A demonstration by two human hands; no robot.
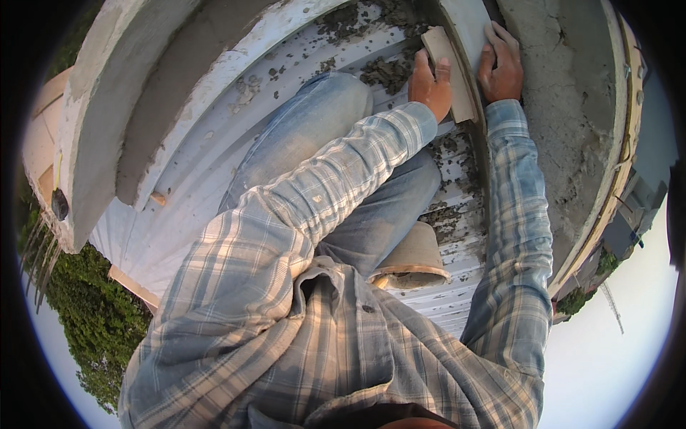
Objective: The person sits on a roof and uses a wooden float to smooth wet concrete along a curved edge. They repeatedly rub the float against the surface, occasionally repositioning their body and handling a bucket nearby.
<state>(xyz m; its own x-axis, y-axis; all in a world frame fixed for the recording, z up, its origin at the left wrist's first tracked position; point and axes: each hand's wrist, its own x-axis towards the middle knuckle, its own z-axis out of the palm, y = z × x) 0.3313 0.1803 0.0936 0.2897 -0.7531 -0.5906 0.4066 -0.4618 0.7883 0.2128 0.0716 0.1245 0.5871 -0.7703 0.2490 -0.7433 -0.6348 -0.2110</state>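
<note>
My left hand (430, 89) is closed around a flat wooden board (463, 93), probably a float, with the thumb and a finger showing on its near side. The board lies against the inner face of a curved, pale-topped ledge (466, 25). Just right of it, my right hand (503, 68) rests on the ledge's edge, fingers bent and thumb apart; I see nothing held in it. Wet grey mortar clumps (386, 74) lie beside my left hand on the ribbed sheet floor (179, 207).
Between my knees and the ledge stands a mortar-stained bucket (414, 250). A rough grey concrete surface (572, 121) spreads to the right, edged by a wooden strip (616, 193). At left rises a curved concrete wall (100, 107). A small wood piece (158, 198) lies near its foot.
</note>
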